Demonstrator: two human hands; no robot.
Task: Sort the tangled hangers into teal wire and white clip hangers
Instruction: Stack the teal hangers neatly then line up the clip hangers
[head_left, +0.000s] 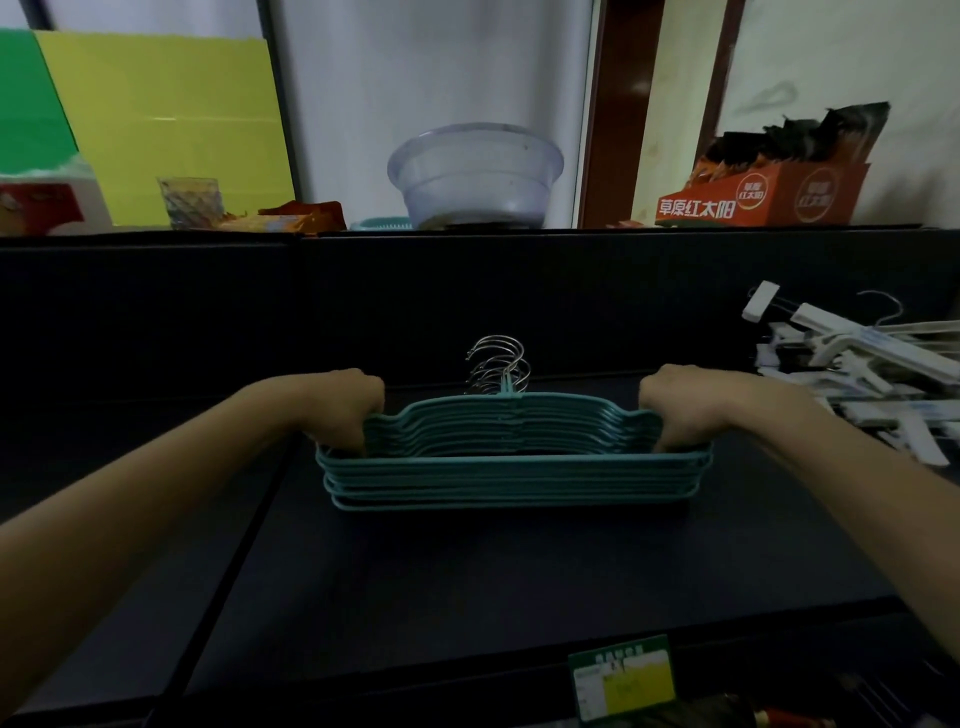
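Now both hands grip one stack of teal wire hangers on the dark tabletop — left hand and right hand at opposite ends; white clip hangers piled well apart, far right.

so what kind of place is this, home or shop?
Likely a small shop or its stockroom, not certain. A price-style label sits at the front edge of the dark shelf, an orange display carton of packets stands behind, and teal hangers are stacked in bulk.
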